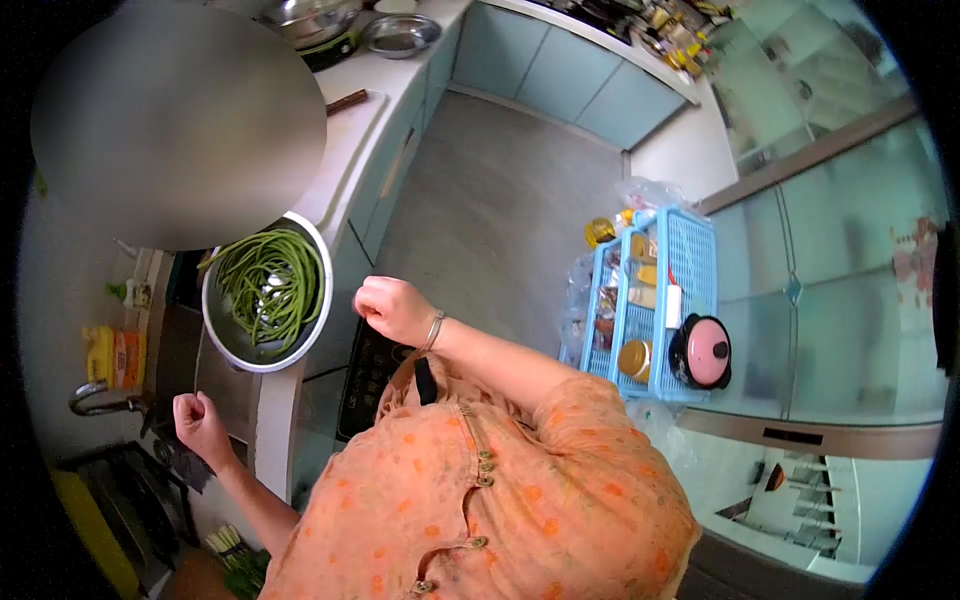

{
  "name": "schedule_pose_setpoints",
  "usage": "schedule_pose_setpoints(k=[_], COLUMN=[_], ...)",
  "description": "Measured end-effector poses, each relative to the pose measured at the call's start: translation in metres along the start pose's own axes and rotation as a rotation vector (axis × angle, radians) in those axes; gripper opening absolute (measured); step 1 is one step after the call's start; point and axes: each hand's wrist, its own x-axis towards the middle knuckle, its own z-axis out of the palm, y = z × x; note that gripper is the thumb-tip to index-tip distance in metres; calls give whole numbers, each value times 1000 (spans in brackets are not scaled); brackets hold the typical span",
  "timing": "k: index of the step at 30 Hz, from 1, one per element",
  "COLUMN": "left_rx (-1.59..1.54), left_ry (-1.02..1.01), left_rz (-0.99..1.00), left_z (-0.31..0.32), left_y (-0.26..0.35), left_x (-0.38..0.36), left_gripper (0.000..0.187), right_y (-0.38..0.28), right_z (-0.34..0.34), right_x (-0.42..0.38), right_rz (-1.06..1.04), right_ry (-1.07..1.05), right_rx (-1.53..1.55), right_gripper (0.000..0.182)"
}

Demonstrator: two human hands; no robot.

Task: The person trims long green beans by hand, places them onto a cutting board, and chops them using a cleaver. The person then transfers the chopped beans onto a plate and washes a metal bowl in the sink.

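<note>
A metal bowl [325, 262] of long green beans [262, 285] rests at the edge of the counter and sink. Just right of the bowl, my right hand [393, 310] is curled into a loose fist, apart from the rim, with a bracelet at the wrist. Over the sink side, below the bowl, my left hand [202, 425] has its fingers folded in. Nothing shows in either hand, and neither touches the beans.
A faucet [100, 400] and yellow bottle [115, 357] stand left. A blue rack [690, 240] with jars and a pink-lidded pot [706, 352] stands right. A metal dish [402, 35] sits on the far counter. A blurred oval hides the upper left.
</note>
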Motion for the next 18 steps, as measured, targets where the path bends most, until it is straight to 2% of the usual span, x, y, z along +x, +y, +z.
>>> schedule_pose_setpoints(k=[1,2,4,5,8,10,12,16,18], left_rx=[39,35,-256,-198,-185,-310,-209,-52,-26], left_ry=[-17,-31,15,-116,-98,-150,-259,-557,-717], left_rz=[-6,15,45,73,150,245,241,361,356], left_z=[6,16,37,41,63,85,101,119,124], left_y=[7,17,96,90,125,123,147,198,213], left_x=[2,-2,-18,-21,-40,-43,-54,-78,-86], left_gripper=[11,11,56,86,79,78,73,58,57], right_y=[2,3,4,7,16,27,29,43,55], right_z=[-7,-16,-39,-48,-70,-83,-98,-113,-116], right_x=[-10,-20,-43,-52,-89,-115,-142,-209,-240], right_rz=[-56,-45,203,318,396,450,537,694,747], right_ry=[90,112,-142,-256,-191,-226,-298,-472,-626], right_rx=[47,38,-245,-195,-206,-224,-251,-217,-257], right_gripper=[46,46,80,87,83,80,78,74,72])
